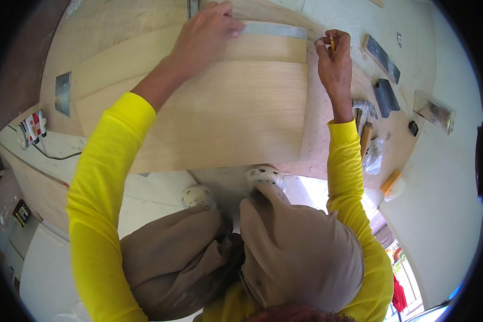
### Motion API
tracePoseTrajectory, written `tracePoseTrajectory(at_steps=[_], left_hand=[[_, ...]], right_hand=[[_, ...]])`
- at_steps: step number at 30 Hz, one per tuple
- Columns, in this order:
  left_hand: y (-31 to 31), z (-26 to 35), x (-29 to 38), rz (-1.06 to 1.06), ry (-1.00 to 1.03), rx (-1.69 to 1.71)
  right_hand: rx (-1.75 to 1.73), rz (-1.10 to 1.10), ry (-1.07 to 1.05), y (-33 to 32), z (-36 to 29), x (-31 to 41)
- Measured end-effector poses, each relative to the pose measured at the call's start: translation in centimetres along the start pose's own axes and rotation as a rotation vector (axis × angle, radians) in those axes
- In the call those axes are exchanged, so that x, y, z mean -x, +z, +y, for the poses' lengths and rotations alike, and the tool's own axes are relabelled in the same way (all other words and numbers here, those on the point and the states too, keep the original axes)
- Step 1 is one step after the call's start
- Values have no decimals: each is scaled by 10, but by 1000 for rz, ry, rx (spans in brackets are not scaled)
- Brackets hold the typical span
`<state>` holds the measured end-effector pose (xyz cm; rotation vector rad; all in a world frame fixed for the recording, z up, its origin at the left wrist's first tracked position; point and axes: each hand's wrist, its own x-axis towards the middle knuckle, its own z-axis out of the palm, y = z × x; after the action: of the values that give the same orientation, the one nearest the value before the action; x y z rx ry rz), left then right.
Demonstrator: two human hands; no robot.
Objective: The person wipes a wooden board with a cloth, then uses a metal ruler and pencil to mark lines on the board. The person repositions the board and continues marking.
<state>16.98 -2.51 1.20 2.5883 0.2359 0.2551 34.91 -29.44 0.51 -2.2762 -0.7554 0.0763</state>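
Observation:
Wood-veneer sheets lie stacked on the work surface before me, the upper sheet (pixel 225 120) overlapping a second sheet (pixel 273 50) at its far side. A flat metal strip (pixel 275 30), like a ruler or square blade, rests along the second sheet's far edge. My left hand (pixel 205 38) reaches over the sheets, fingertips at the strip's left end; motion blur hides whether it grips. Just beyond that hand stands a short length of metal bar (pixel 193 8). Between the fingers of my right hand (pixel 336 60) is a yellow pencil (pixel 332 42), off the sheets' right edge.
At right lie a claw hammer (pixel 364 108), a wood-backed block (pixel 381 58), a dark bent plate (pixel 386 98), a clear box (pixel 434 111) and a crumpled plastic bag (pixel 373 157). At left are a metal plate (pixel 63 93) and a corded power tool (pixel 32 129).

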Motion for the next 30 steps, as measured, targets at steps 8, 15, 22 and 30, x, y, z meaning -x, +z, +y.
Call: tracePoseTrajectory(at_steps=[8, 15, 22, 30], left_hand=[[4, -12, 4, 153, 191, 155], [5, -7, 0, 181, 181, 144], [-4, 0, -3, 11, 47, 61], [-5, 9, -6, -48, -56, 51]], right_hand=[[-38, -131, -153, 10, -28, -14], [-444, -274, 58, 33, -16, -42], [-709, -315, 63, 56, -33, -38], [-716, -410, 79, 52, -29, -38]])
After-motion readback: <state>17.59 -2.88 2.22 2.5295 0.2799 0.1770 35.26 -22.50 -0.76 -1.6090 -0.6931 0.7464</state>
